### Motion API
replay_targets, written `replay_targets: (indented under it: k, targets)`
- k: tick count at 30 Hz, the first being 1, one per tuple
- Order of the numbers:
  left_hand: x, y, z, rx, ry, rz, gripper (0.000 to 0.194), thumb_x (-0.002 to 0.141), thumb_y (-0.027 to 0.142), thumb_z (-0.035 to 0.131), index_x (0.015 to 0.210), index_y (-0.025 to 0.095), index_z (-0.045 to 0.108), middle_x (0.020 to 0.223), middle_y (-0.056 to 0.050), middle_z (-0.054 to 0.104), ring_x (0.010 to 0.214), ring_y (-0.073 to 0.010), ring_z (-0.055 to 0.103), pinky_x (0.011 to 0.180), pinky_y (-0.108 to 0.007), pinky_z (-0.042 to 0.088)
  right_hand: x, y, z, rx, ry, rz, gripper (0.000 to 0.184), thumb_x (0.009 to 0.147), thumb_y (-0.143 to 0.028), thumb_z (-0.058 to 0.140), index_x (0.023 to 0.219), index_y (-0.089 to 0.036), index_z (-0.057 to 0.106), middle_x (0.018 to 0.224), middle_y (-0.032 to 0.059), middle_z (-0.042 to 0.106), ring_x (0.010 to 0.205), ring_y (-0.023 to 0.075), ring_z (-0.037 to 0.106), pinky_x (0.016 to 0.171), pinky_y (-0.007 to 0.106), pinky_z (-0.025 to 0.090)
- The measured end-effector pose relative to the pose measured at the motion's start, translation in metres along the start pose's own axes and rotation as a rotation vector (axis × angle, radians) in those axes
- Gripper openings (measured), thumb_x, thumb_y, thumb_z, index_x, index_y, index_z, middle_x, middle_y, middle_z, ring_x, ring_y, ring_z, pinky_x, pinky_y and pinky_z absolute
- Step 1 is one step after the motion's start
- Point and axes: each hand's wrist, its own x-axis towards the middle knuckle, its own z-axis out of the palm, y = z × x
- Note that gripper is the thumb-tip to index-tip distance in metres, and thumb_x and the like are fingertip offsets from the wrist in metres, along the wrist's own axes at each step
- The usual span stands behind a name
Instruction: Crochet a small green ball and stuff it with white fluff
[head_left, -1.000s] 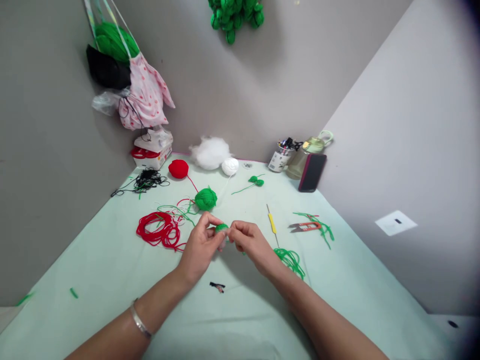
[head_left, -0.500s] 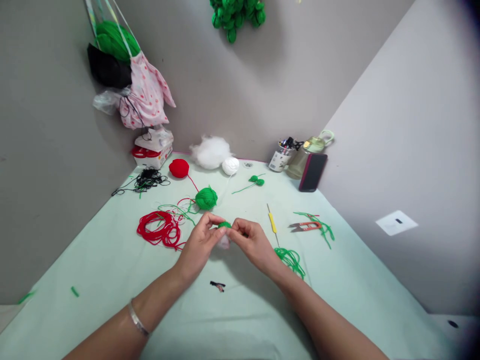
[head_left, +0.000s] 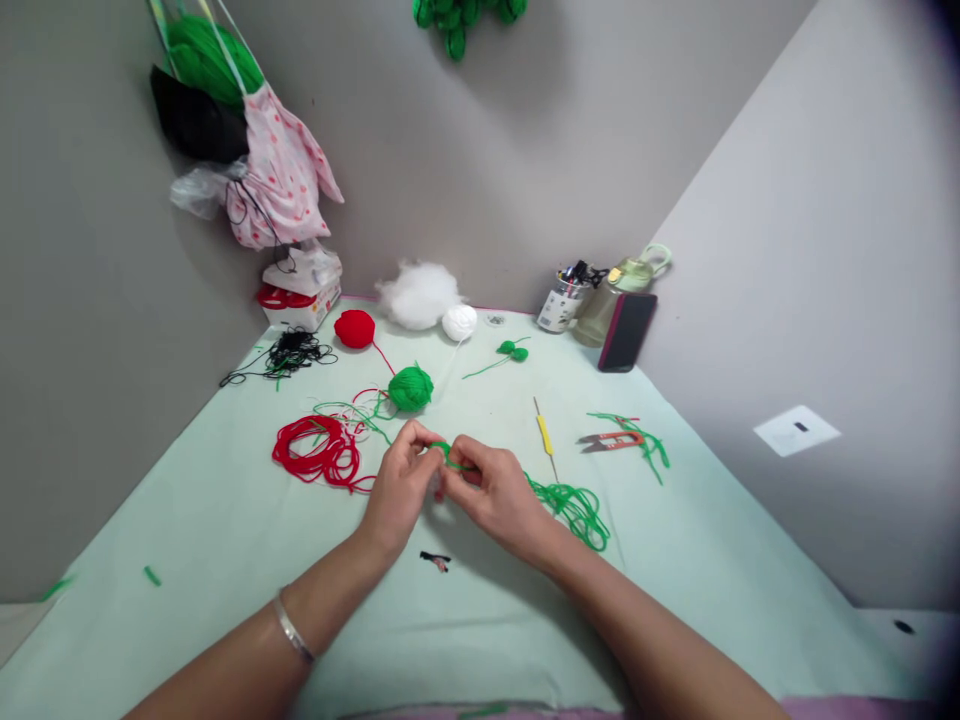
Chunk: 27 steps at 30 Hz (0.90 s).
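Observation:
My left hand (head_left: 401, 485) and my right hand (head_left: 491, 490) meet over the middle of the table, both with fingers pinched. Between them runs green yarn (head_left: 450, 458), held at one end by the left fingertips and by the right fingers at the other. A small pale and reddish bit shows under the fingertips; its kind is hidden. Just beyond the left hand sits a green yarn ball (head_left: 410, 389). Close by my right wrist lies a loose bundle of green yarn (head_left: 577, 512). A yellow-handled crochet hook (head_left: 544, 435) rests past the right hand.
Red yarn coils (head_left: 319, 450) and tangled black yarn (head_left: 292, 352) lie left. Behind are a red ball (head_left: 354, 329), white stuffing (head_left: 420, 296) and a white ball (head_left: 459, 322). Orange thread snips (head_left: 615, 440), a phone (head_left: 628, 332) and a pen cup (head_left: 560, 303) stand or lie right.
The right hand has turned slightly, and a strand of green yarn now shows stretched between the hands. The green and pale piece is more covered. The view has tilted down a little.

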Motion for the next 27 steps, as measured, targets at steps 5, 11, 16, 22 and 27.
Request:
replay_targets:
  k: [5,11,16,22,27]
  targets:
    - [-0.005,0.006,0.003,-0.1,-0.058,-0.035,0.01,0.087,0.028,0.065,0.09,0.022,0.057,0.072,0.006,0.06,0.064,-0.0124,0.061,0.061,-0.024,0.051,0.005,0.008,-0.001,0.066,0.074,0.084,0.022,0.08,-0.028,0.055,0.06,-0.022,0.047,0.054,-0.0064,0.044,0.053,0.0102,0.035,0.051,0.025,0.026]
    - [-0.004,0.014,-0.002,-0.13,-0.158,-0.037,0.031,0.083,0.04,0.079,0.097,0.02,0.059,0.087,0.001,0.068,0.075,-0.0166,0.071,0.078,-0.034,0.059,0.008,0.007,-0.013,0.151,0.064,0.09,0.03,0.084,-0.037,0.057,0.061,-0.023,0.044,0.053,-0.0064,0.044,0.053,0.0106,0.037,0.052,0.025,0.029]
    - [0.004,0.009,-0.007,-0.112,-0.146,-0.006,0.031,0.08,0.037,0.081,0.092,0.021,0.057,0.082,0.003,0.066,0.066,-0.0149,0.068,0.069,-0.032,0.058,0.003,-0.003,-0.019,0.147,-0.086,0.023,0.021,0.09,-0.031,0.054,0.071,-0.021,0.053,0.068,-0.0023,0.057,0.065,0.0133,0.048,0.062,0.026,0.036]
    - [0.003,0.002,-0.004,-0.063,-0.05,0.002,0.02,0.078,0.02,0.073,0.082,0.022,0.054,0.068,0.008,0.06,0.051,-0.0095,0.056,0.051,-0.022,0.046,-0.003,-0.006,-0.004,-0.012,-0.056,0.0,0.013,0.084,-0.022,0.054,0.071,-0.021,0.053,0.064,-0.0043,0.053,0.06,0.0123,0.041,0.059,0.027,0.03]
    - [0.0,0.003,0.002,-0.113,-0.054,-0.043,0.016,0.081,0.018,0.065,0.082,0.023,0.05,0.062,0.008,0.058,0.053,-0.0115,0.056,0.052,-0.023,0.048,0.0,0.001,0.001,0.068,0.043,0.095,0.021,0.078,-0.025,0.057,0.061,-0.022,0.045,0.056,-0.0063,0.045,0.056,0.0106,0.035,0.054,0.025,0.027]
